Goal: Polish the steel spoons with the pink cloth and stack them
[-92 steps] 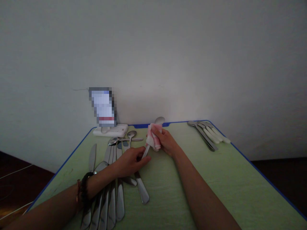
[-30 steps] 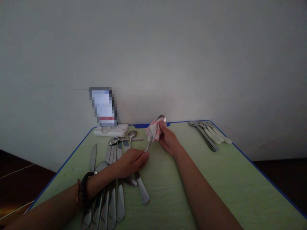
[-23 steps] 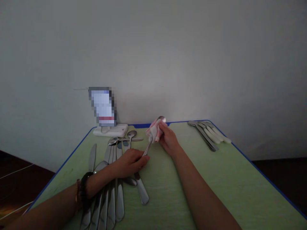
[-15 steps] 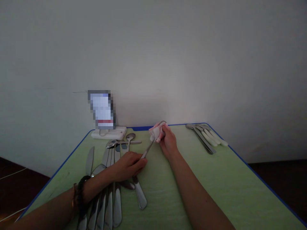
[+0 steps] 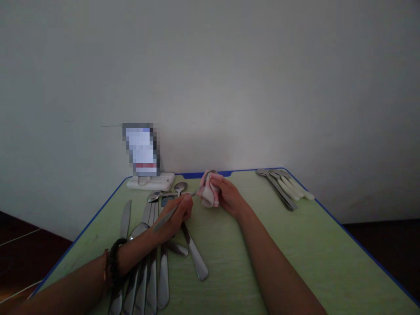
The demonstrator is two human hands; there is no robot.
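Observation:
My left hand (image 5: 175,216) is closed around the handle of a metal spoon (image 5: 166,219); the handle's end sticks out over the back of the hand toward the wrist. The spoon's head is mostly covered by a pink and white cloth (image 5: 210,195), with only a rounded metal edge showing at the top. My right hand (image 5: 228,194) pinches this crumpled cloth around the head. Below and beside my left hand lies a pile of cutlery, with several long metal handles (image 5: 163,280), a table knife (image 5: 125,216) and a spoon (image 5: 180,187). My left forearm hides part of it.
A phone with a blurred screen (image 5: 141,148) stands by the wall on a white block (image 5: 151,181). On the far right of the green table (image 5: 311,262) lie metal spoons (image 5: 277,190) and white-handled cutlery (image 5: 290,188). A wall rises behind the table's blue edge.
My left hand has turned over and moved slightly up and left, so the handle now points back over it. The cloth and my right hand have shifted a little left.

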